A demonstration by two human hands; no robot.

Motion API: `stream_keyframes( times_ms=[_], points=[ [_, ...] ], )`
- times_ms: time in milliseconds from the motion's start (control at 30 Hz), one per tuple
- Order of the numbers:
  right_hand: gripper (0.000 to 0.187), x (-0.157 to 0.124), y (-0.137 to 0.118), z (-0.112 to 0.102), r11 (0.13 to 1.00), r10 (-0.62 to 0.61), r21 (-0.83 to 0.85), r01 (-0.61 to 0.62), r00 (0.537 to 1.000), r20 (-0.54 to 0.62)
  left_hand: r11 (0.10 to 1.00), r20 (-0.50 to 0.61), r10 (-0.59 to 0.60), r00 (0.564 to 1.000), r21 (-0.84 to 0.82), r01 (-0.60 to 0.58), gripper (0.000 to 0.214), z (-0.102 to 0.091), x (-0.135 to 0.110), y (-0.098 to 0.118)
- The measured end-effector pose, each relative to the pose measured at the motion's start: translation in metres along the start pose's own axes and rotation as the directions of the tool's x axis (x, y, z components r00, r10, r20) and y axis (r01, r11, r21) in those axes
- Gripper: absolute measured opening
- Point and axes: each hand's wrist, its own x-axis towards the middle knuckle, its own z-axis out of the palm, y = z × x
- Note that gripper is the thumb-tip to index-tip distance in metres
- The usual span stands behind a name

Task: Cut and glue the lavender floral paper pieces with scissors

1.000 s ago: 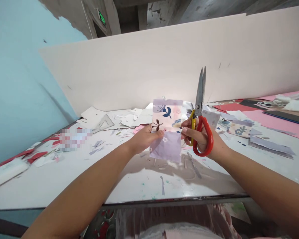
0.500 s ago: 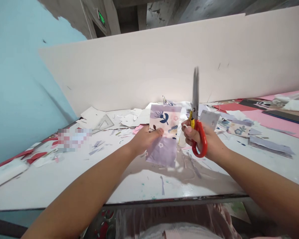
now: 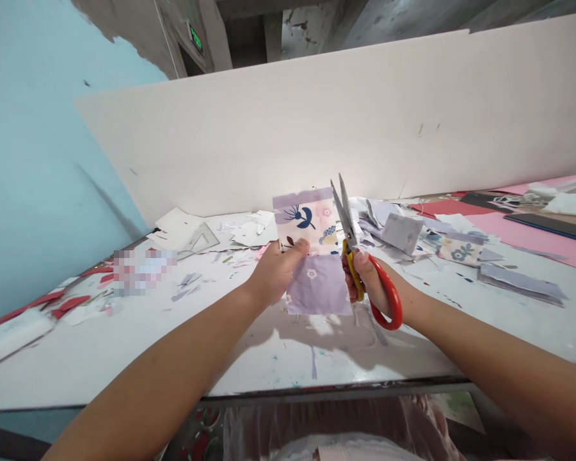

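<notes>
My left hand (image 3: 281, 266) pinches a patterned piece of fabric (image 3: 319, 285) by its left side, thumb on the front. The piece is lilac at top and bottom, with a pale band of dark blue leaves and flowers between. In my right hand (image 3: 372, 278) is a pair of scissors (image 3: 346, 221) with red and yellow handles. Their blades are slightly apart and point up, close beside the fabric's upper right edge. Whether a blade touches the fabric I cannot tell. The fingers of my right hand are partly hidden behind the handles.
Lilac scraps (image 3: 186, 286) litter the white table (image 3: 139, 346). A clear set square (image 3: 202, 238) lies back left. Toward the right are a grey-white square piece (image 3: 401, 233), a stack of lilac strips (image 3: 521, 283), pink sheets (image 3: 513, 237) and a dark flat object (image 3: 552, 226). A white panel (image 3: 288, 128) stands behind.
The scissors have come down and left toward the fabric, and their blades have opened a little. The fabric has shifted slightly left and up at its top, turning more toward me.
</notes>
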Motion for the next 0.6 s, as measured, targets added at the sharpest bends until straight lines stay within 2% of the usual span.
stream_keyframes(
  times_ms=[100,300,600],
  points=[
    [0.056,-0.002,-0.002,0.002,0.985,-0.064,-0.159,0.06,0.998,-0.021,1.0,0.024,-0.011,1.0,-0.012,0.011,0.038,0.005,-0.004,0.002],
    [0.051,-0.001,-0.003,0.006,0.948,-0.124,-0.303,0.098,0.99,-0.067,0.996,0.095,-0.019,0.995,-0.09,0.028,0.037,0.016,-0.011,0.005],
    [0.046,-0.002,-0.002,0.005,0.932,-0.197,-0.315,0.179,0.98,-0.029,1.0,-0.007,0.014,1.0,-0.016,-0.014,0.034,0.016,-0.011,0.002]
  ],
)
